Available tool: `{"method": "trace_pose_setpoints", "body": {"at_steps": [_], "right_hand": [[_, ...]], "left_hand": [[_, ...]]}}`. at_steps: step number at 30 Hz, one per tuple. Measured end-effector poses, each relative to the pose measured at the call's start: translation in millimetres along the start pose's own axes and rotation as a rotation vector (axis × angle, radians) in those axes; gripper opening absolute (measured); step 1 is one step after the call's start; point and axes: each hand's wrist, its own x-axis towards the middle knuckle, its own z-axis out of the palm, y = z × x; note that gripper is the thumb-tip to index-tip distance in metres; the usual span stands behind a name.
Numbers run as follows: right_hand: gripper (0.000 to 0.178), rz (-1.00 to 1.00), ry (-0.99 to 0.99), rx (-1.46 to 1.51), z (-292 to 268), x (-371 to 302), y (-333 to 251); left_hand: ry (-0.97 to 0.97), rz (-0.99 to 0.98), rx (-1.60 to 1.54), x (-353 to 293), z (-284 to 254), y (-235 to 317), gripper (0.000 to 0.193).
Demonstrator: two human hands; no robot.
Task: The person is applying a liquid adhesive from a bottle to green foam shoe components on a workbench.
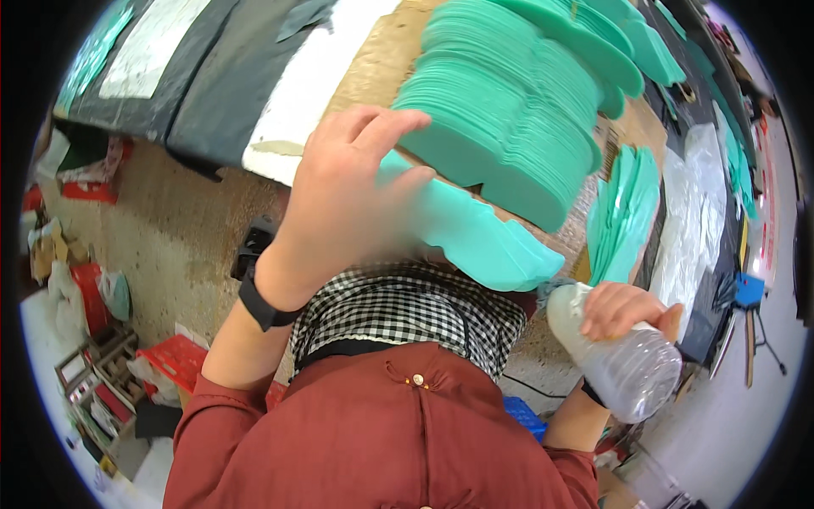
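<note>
A fan of thin, wavy-edged green foam-like sheets [500,250] overhangs the front edge of the table. Above its left end is my left hand [343,182], empty, with index finger and thumb apart; part of it is smeared. My right hand [627,310] grips a clear plastic bottle [640,373] with whitish contents. The bottle lies tilted, its neck toward the right end of the green sheets. A greyish tuft [553,291] sits at its mouth, close to the sheets. Just behind stands a tall, tightly packed stack of green shaped sheets [509,102].
Cardboard [373,64] lies under the stack. More loose green pieces [623,208] and clear plastic film [691,199] are on the right. White and black boards [220,106] cover the left side. Red crates [174,356] stand on the floor at left, and a blue-topped stand [749,290] at right.
</note>
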Motion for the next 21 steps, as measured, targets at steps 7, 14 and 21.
{"method": "trace_pose_setpoints", "body": {"at_steps": [7,14,21], "right_hand": [[0.068,-0.162,0.441,0.149,-20.3,-55.5,-9.0],[0.068,-0.201,0.428,0.176,-19.4,-48.6,-3.2],[0.066,-0.215,0.394,0.246,-20.2,-33.3,-0.1]], "left_hand": [[0.136,0.035,0.077,16.5,36.1,-0.1,0.046],[0.185,0.129,0.173,11.6,38.2,-17.8,0.039],[0.129,0.128,0.113,11.4,37.3,-19.9,0.038]]}}
